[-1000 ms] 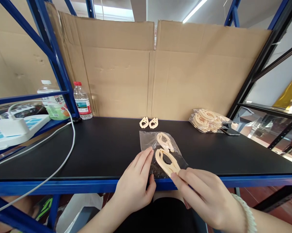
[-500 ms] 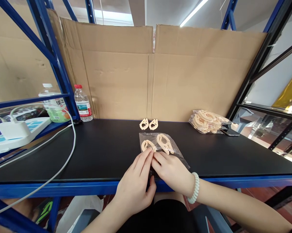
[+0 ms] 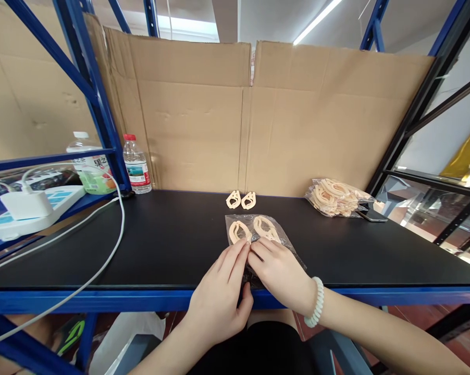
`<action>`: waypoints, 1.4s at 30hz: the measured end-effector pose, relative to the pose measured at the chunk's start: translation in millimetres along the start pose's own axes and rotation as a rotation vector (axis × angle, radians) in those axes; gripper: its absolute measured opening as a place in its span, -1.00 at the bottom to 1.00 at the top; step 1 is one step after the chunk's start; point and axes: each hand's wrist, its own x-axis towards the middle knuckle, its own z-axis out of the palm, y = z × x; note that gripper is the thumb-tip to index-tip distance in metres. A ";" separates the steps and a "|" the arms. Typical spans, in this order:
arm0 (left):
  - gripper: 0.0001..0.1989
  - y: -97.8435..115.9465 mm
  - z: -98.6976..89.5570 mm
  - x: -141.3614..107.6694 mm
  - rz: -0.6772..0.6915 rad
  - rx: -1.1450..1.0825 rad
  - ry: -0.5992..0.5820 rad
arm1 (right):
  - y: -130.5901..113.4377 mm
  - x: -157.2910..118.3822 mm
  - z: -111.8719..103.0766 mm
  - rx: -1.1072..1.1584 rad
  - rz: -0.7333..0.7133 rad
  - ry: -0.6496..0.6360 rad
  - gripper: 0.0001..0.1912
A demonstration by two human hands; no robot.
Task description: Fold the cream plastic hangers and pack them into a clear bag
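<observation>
A clear plastic bag (image 3: 285, 240) lies at the front middle of the tabletop, with two beige looped plastic pieces inside that look like folded hangers. The left folded hanger (image 3: 238, 229) shows beyond my left fingertips, while the right folded hanger (image 3: 264, 225) is partly covered by my right hand. My left hand (image 3: 221, 294) is closed on the bag's near part, its thumb lower down near the table edge. Fingers curled, my right hand (image 3: 284, 271) grips the bag close beside the left fingertips. The exact pinch is hidden. Two small beige plastic pieces (image 3: 240, 200) stand farther back, side by side.
A bag of several beige hangers (image 3: 334, 198) sits at the back right beside a phone (image 3: 372, 213). At the left are a red-capped water bottle (image 3: 136, 166), a juice bottle (image 3: 90, 166), a power strip (image 3: 63, 200) and a looping white cable (image 3: 118, 234). Cardboard (image 3: 196, 120) walls the back.
My right hand has shifted slightly forward over the bag, covering more of the right hanger. My left hand stays about where it was. The view has turned slightly.
</observation>
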 end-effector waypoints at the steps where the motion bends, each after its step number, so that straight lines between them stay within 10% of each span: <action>1: -0.35 -0.1 0.3 -0.1 0.001 0.002 -0.003 | -0.5 -1.9 -1.8 0.015 0.006 -0.008 -0.85; 21: -0.38 -0.7 0.4 -1.2 0.019 -0.016 0.000 | 7.4 -0.7 -6.6 0.213 -0.041 -0.192 -0.76; 32: -0.41 -0.8 0.8 -1.0 0.031 0.006 -0.006 | 6.5 -6.7 -45.4 0.435 0.129 0.054 -0.80; 37: -0.47 -0.4 -5.0 1.0 -0.026 -0.051 -0.057 | 58.4 27.5 -44.0 0.378 0.265 0.263 -0.78; 42: -0.58 -0.3 -13.7 4.6 -0.099 -0.141 -0.129 | 140.5 79.4 23.9 0.080 0.169 -0.059 -0.72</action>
